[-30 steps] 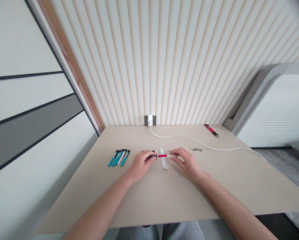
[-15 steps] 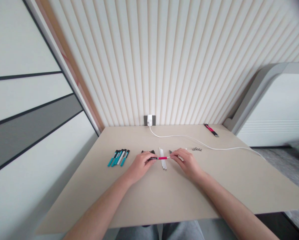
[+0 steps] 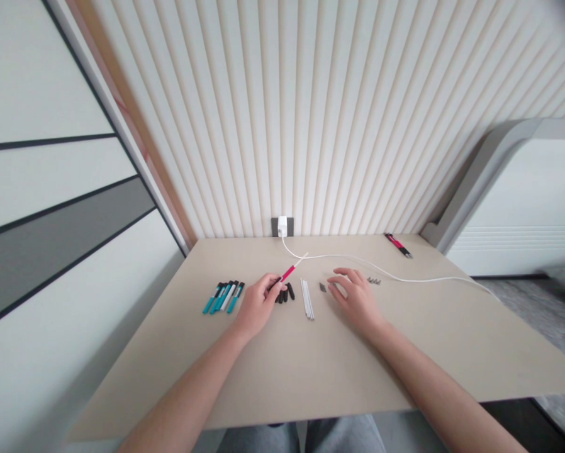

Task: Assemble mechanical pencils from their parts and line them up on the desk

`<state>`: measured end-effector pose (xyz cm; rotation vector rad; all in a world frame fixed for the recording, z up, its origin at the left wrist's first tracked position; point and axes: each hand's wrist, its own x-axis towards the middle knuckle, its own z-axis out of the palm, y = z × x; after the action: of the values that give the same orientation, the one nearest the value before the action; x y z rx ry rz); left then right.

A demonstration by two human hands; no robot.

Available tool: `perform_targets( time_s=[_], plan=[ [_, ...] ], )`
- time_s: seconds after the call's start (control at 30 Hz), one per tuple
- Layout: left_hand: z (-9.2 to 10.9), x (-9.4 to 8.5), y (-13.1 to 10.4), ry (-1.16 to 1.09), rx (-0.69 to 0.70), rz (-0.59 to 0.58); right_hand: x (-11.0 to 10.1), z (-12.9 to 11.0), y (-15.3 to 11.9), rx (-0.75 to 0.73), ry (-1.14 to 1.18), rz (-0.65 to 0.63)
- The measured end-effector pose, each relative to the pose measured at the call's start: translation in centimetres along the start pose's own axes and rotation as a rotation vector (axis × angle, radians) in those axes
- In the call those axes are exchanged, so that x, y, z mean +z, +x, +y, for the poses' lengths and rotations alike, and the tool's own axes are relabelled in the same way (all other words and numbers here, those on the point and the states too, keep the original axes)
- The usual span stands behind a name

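Note:
My left hand (image 3: 258, 303) is closed around the black end of a red pen barrel (image 3: 288, 273), which tilts up to the right. A thin white refill (image 3: 303, 257) sticks out of its far end. My right hand (image 3: 355, 296) hovers over the table with thumb and fingers apart, holding nothing visible. Its fingertips are close to a small group of dark springs or tips (image 3: 323, 287), too small to name surely. Between the hands lie several white refills (image 3: 307, 301). Several black grips (image 3: 285, 294) lie beside my left hand, partly hidden by it.
Several teal and white pen barrels (image 3: 223, 297) lie to the left. Small metallic pieces (image 3: 374, 281) sit right of my right hand. Red and black pens (image 3: 398, 246) rest at the back right. A white cable (image 3: 348, 257) runs from a wall charger (image 3: 282, 226) across the table (image 3: 282, 377).
My right hand has let go of the white refill's end and opened. My left hand has tilted the red barrel upward, uncovering the black grips.

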<state>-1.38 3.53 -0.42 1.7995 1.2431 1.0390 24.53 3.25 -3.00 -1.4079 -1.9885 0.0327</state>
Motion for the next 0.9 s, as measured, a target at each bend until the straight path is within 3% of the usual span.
perform_targets(
  time_s=[0.13, 0.43, 0.9],
  plan=[
    [-0.3, 0.2, 0.1, -0.072, 0.000, 0.002, 0.7, 0.1, -0.3, -0.005, -0.172, -0.121],
    [-1.1, 0.2, 0.2, 0.374, 0.251, -0.064, 0.6, -0.5, -0.2, -0.014, -0.249, -0.159],
    [-1.8, 0.0, 0.3, 0.435, 0.256, -0.049, 0.4, -0.5, -0.2, -0.025, -0.209, -0.160]
  ],
)
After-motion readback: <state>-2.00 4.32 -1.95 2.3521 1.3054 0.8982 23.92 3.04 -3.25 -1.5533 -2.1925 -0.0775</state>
